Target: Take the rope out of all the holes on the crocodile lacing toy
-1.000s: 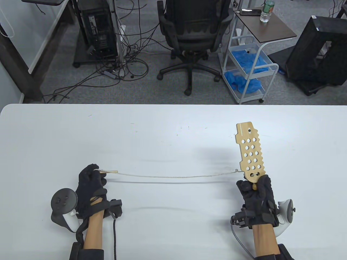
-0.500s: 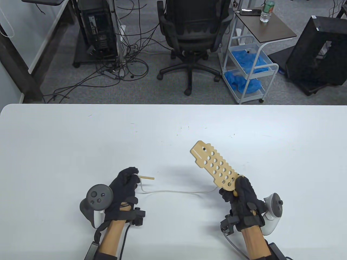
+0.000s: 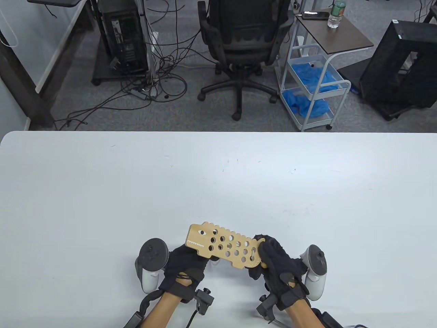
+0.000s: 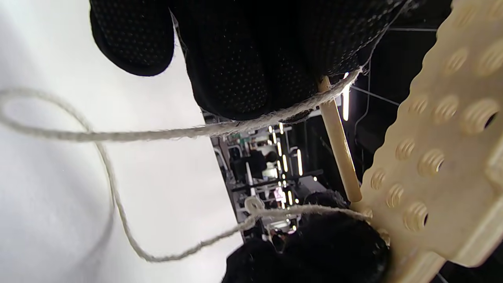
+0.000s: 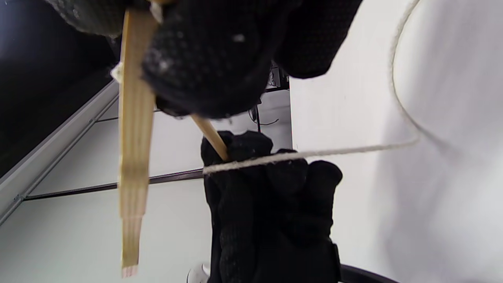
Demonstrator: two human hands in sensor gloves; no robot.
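I've swung the croc (image 3: 227, 247) in from out to my right and brought my hands together at the table's (image 3: 218, 177) near edge — a second ago they were well apart with the rope (image 4: 129, 135) drawn taut between them. Now it hangs slack under the croc in loose loops over the table, so I judge that pull is spent and I'm setting up for the next hole.

My right hand (image 3: 276, 264) is clamped on the croc's tail end. My left hand (image 3: 186, 263) sits at the snout end, under the board, fingers curled round the wooden needle (image 4: 340, 145) with the rope running across them.

The croc is a flat pale wooden board, held off the table, snout toward my left, with painted eye and teeth and rows of round holes — nearly all empty. The rope still ends in a knot by the tail end, beside my right fingers.
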